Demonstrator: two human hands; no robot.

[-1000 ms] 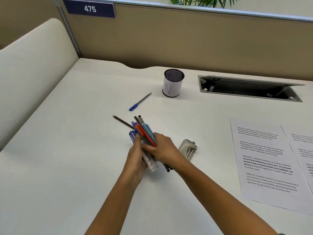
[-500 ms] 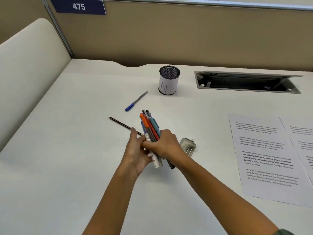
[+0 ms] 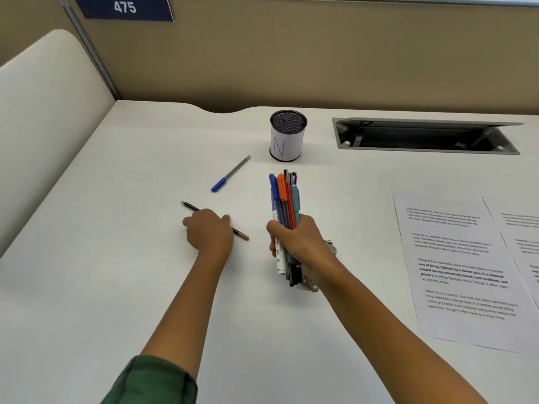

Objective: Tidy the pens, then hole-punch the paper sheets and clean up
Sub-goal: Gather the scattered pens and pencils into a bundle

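My right hand (image 3: 297, 243) grips a bundle of pens (image 3: 284, 199), several colours, held nearly upright above the desk. My left hand (image 3: 208, 231) lies over a thin dark pencil (image 3: 242, 235) on the desk, fingers curled around its middle. A blue-capped pen (image 3: 230, 174) lies loose further back. The mesh pen cup (image 3: 287, 137) with an "N" label stands behind the bundle. A metal hole punch (image 3: 331, 246) is mostly hidden behind my right hand. Two printed paper sheets (image 3: 458, 266) lie at the right.
An open cable tray (image 3: 425, 137) is set into the desk at the back right. A beige partition with a "475" sign (image 3: 125, 7) runs along the back. A cream side panel (image 3: 43, 112) borders the left.
My left hand has let go of the bundle and moved left onto the pencil. My right hand has tipped the bundle more upright and holds it alone.
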